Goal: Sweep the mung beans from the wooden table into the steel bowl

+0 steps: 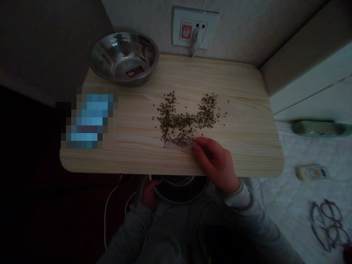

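Note:
Small dark green beans (183, 120) lie scattered in a rough U shape on the light wooden tabletop (132, 154). My right hand (216, 161) pinches a thin, clear plastic piece (182, 141) at its right end, against the near edge of the beans. Its exact kind is hard to make out, and some beans show through or behind it. Below the table's front edge, my left hand (150, 191) grips the left side of a dark round pan (181, 189). The tabletop hides the far part of that pan, and some of my left fingers are in shadow.
A steel bowl (123, 58) stands at the back left, near a blurred-out blue screen (92, 119). A wall socket (195, 27) holds a plug. On the white bedding at right lie glasses (330, 223), a remote (312, 172) and a green object (319, 128). White cable (106, 216) hangs left.

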`<state>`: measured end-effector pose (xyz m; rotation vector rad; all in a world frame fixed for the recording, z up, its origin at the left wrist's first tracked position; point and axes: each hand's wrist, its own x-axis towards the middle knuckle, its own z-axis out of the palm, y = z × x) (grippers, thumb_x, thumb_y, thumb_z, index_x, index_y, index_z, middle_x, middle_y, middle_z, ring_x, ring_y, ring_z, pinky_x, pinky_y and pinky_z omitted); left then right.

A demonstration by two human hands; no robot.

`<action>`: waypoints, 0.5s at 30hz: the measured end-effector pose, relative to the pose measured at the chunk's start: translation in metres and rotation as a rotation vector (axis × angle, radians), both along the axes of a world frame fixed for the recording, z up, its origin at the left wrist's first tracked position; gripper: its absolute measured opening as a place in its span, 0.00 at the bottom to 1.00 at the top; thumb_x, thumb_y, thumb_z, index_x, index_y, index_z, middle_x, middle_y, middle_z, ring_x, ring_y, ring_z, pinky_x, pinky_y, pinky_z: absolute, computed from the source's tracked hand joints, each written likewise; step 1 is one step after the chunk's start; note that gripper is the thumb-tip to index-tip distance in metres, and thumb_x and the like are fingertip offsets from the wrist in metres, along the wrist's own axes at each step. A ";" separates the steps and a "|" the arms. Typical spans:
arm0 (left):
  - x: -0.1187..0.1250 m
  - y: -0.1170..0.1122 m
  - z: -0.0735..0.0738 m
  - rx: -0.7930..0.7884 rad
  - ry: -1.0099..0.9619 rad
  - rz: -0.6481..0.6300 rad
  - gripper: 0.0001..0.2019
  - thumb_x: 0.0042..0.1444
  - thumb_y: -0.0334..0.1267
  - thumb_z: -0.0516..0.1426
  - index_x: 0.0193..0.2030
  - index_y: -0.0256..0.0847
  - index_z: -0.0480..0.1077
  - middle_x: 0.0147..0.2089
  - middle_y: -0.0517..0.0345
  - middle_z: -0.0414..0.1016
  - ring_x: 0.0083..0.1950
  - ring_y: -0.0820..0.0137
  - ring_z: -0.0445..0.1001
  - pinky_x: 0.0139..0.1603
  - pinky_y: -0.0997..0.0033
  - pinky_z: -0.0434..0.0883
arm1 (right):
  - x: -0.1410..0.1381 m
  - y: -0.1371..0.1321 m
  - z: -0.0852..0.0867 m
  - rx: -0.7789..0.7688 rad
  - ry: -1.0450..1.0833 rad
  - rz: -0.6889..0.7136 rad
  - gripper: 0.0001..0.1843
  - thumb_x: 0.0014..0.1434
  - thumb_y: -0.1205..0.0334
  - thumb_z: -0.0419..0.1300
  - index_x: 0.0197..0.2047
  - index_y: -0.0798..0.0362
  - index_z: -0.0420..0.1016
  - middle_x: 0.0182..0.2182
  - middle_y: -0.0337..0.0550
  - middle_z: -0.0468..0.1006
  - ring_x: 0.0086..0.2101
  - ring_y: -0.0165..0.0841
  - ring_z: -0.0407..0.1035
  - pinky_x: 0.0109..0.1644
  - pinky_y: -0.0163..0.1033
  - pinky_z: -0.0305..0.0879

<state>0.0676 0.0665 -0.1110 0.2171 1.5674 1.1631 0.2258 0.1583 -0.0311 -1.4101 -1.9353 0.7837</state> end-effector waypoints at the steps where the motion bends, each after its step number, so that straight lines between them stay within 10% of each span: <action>1: 0.001 0.001 0.001 0.005 -0.014 0.007 0.06 0.29 0.33 0.56 0.20 0.39 0.68 0.23 0.58 0.70 0.36 0.62 0.68 0.38 0.64 0.64 | 0.000 0.000 0.000 0.001 -0.004 0.008 0.13 0.49 0.62 0.47 0.40 0.51 0.64 0.34 0.42 0.70 0.34 0.30 0.63 0.37 0.37 0.60; 15: -0.003 -0.010 -0.018 -0.032 -0.006 0.013 0.08 0.29 0.34 0.56 0.23 0.38 0.68 0.24 0.58 0.70 0.38 0.61 0.67 0.40 0.62 0.62 | 0.000 -0.003 0.003 -0.020 0.013 0.032 0.13 0.49 0.62 0.47 0.39 0.51 0.64 0.32 0.43 0.70 0.34 0.30 0.63 0.37 0.37 0.60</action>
